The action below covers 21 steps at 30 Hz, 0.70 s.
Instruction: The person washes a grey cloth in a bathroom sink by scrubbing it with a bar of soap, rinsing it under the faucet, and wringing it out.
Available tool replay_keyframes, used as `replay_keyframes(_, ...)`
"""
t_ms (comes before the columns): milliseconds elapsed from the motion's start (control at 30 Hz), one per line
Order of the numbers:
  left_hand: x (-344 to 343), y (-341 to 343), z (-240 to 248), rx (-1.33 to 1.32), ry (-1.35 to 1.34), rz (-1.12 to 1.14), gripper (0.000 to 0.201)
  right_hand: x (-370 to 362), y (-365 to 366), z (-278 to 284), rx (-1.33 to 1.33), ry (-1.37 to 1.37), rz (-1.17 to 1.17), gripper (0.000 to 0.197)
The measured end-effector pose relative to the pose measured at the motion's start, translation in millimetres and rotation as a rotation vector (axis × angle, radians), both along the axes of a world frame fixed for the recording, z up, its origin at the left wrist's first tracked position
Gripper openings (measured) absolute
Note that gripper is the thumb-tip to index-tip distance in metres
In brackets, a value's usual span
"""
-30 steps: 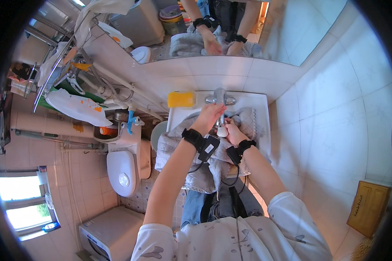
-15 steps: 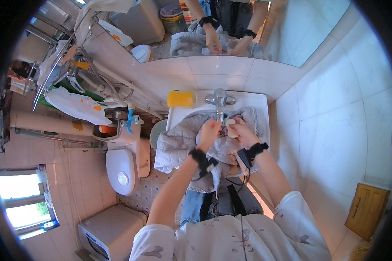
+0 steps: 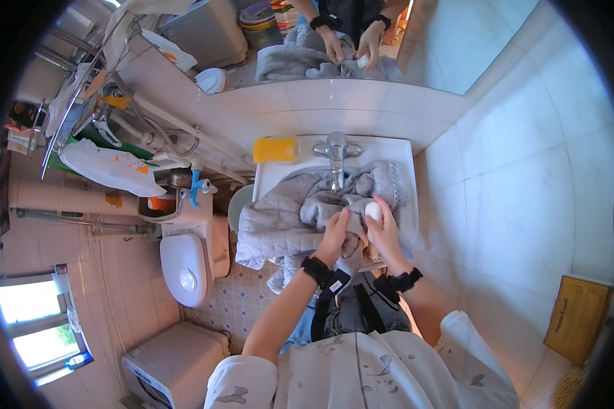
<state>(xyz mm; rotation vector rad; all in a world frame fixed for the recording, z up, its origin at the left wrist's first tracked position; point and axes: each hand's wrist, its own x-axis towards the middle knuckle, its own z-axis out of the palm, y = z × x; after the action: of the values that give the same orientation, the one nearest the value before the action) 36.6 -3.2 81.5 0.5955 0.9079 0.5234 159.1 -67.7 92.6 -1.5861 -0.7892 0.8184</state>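
Observation:
A grey quilted cloth (image 3: 273, 221) fills the white sink (image 3: 404, 153) and hangs over its front and left edges. In my right hand (image 3: 385, 235) is a white bar of soap (image 3: 373, 210), fingers wrapped round it just above the cloth. My left hand (image 3: 335, 237) is closed on a fold of the same cloth, slightly left of the soap; its fingertips are partly hidden. Behind both hands, the chrome faucet (image 3: 337, 158) rises over the sink, its spout pointing down at the cloth. Black bands circle both wrists.
A yellow block (image 3: 275, 149), perhaps a sponge, lies on the sink's back left corner. A mirror (image 3: 430, 48) hangs behind, reflecting my hands. To the left are a toilet (image 3: 184, 270) with its lid down and a metal rack (image 3: 82, 95). A tiled wall (image 3: 512, 184) bounds the right.
Both hands have drawn back from beneath the faucet spout toward me. The soap has come along in my right hand. More folds of cloth now show below the spout.

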Motion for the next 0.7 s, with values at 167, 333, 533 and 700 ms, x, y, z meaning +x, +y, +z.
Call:
replay_keyframes(167,21.8,4.5,0.4,0.540,0.461,-0.193,0.031,-1.0,17.1,-28.9,-0.083,0.191,-0.007,0.038)
replay_keyframes(333,41.1,-7.6,16.6,0.732,0.743,-0.310,0.033,-7.9,21.9,-43.6,-0.111,0.318,-0.150,0.036)
replay_keyframes(533,27.5,13.1,20.6,0.776,0.746,-0.469,0.032,-13.4,15.2,-7.7,-0.223,0.854,-0.152,0.031)
replay_keyframes(700,30.5,-11.7,41.7,1.088,0.576,-0.592,0.029,20.8,16.9,-54.6,-0.272,0.801,-0.128,0.030)
